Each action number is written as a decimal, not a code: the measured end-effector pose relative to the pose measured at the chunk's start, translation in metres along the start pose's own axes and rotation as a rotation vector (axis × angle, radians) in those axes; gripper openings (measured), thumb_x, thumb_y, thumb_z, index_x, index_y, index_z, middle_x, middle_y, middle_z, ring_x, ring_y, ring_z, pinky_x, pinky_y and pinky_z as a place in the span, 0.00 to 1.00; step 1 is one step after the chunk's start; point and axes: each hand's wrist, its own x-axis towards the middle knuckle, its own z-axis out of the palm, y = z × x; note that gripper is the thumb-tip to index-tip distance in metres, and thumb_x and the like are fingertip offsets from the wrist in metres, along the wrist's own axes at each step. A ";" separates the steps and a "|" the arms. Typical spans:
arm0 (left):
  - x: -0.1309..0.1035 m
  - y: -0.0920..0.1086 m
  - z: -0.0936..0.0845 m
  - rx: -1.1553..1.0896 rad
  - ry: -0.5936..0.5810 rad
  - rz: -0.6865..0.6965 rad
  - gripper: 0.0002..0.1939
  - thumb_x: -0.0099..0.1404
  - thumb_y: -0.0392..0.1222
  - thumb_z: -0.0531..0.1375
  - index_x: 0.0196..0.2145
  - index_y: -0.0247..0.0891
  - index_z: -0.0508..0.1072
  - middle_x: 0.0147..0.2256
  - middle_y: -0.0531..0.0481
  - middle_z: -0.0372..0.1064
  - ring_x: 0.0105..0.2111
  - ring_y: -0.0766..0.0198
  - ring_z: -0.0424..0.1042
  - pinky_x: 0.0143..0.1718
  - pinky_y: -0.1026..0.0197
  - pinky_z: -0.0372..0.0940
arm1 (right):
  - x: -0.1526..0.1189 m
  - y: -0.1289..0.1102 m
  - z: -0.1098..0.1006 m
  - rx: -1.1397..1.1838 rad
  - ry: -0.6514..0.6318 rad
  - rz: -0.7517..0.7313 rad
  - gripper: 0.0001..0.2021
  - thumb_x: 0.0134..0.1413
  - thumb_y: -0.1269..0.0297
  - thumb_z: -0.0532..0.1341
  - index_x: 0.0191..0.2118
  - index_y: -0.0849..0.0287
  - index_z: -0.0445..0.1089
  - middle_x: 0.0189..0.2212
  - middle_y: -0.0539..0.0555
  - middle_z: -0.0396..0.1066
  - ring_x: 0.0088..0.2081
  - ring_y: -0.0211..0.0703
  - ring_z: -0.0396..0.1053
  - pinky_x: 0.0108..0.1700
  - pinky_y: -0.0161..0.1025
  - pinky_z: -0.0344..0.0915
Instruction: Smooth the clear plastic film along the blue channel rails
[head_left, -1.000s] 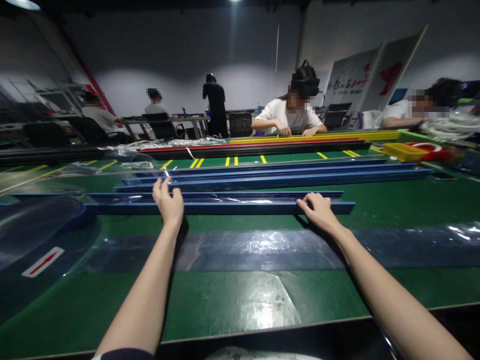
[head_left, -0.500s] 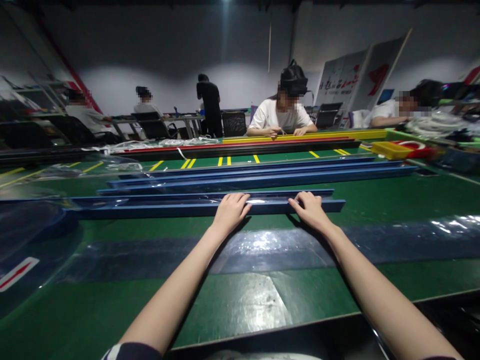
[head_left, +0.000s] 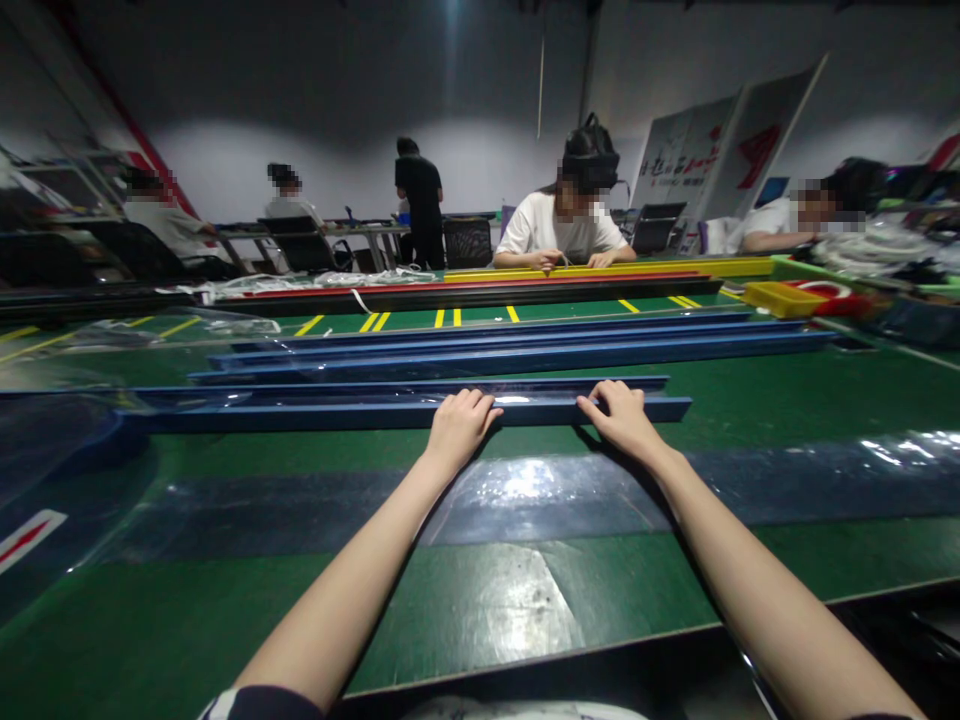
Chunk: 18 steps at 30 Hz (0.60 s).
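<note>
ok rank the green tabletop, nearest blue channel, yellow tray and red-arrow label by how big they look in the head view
1. Green tabletop
2. Nearest blue channel
3. Yellow tray and red-arrow label, unranked: similar in size, the label is nearer the camera and cut off.

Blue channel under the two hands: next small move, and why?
I'd probably slide the left hand leftward along the blue channel, pressing the clear film down, while the right hand steadies it: both hands sit close together toward the channel's right end, film shows between them, and a film loop bulges at left.
</note>
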 end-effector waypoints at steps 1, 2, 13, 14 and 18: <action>0.000 0.000 0.000 0.008 0.001 -0.002 0.17 0.68 0.49 0.47 0.38 0.38 0.71 0.32 0.46 0.68 0.35 0.60 0.65 0.34 0.60 0.55 | 0.000 0.000 0.000 -0.003 0.000 0.000 0.16 0.55 0.49 0.48 0.26 0.55 0.58 0.30 0.53 0.68 0.38 0.48 0.62 0.42 0.47 0.52; 0.000 0.000 0.000 0.017 0.002 -0.004 0.17 0.68 0.49 0.47 0.37 0.38 0.71 0.32 0.47 0.68 0.34 0.60 0.65 0.33 0.59 0.54 | 0.000 0.000 0.000 -0.006 0.000 0.001 0.16 0.55 0.49 0.48 0.26 0.55 0.58 0.30 0.53 0.68 0.38 0.48 0.62 0.42 0.47 0.52; 0.001 0.002 0.001 0.065 -0.008 -0.004 0.17 0.68 0.49 0.46 0.34 0.37 0.70 0.31 0.47 0.68 0.33 0.60 0.65 0.32 0.59 0.52 | 0.000 -0.001 -0.001 -0.024 -0.012 -0.001 0.16 0.56 0.50 0.48 0.27 0.56 0.59 0.31 0.53 0.67 0.39 0.47 0.62 0.43 0.46 0.52; 0.001 0.002 0.001 0.068 -0.011 -0.004 0.17 0.68 0.49 0.46 0.34 0.37 0.70 0.31 0.47 0.68 0.33 0.60 0.65 0.32 0.59 0.52 | 0.000 -0.001 -0.001 -0.027 -0.014 -0.001 0.15 0.56 0.50 0.48 0.27 0.56 0.59 0.31 0.53 0.67 0.39 0.47 0.62 0.43 0.46 0.52; 0.001 0.002 0.001 0.068 -0.018 -0.006 0.17 0.68 0.49 0.46 0.34 0.37 0.70 0.31 0.46 0.68 0.34 0.59 0.65 0.32 0.59 0.52 | 0.000 -0.001 -0.001 -0.033 -0.015 -0.004 0.15 0.56 0.50 0.49 0.27 0.56 0.59 0.31 0.52 0.67 0.39 0.47 0.62 0.43 0.46 0.52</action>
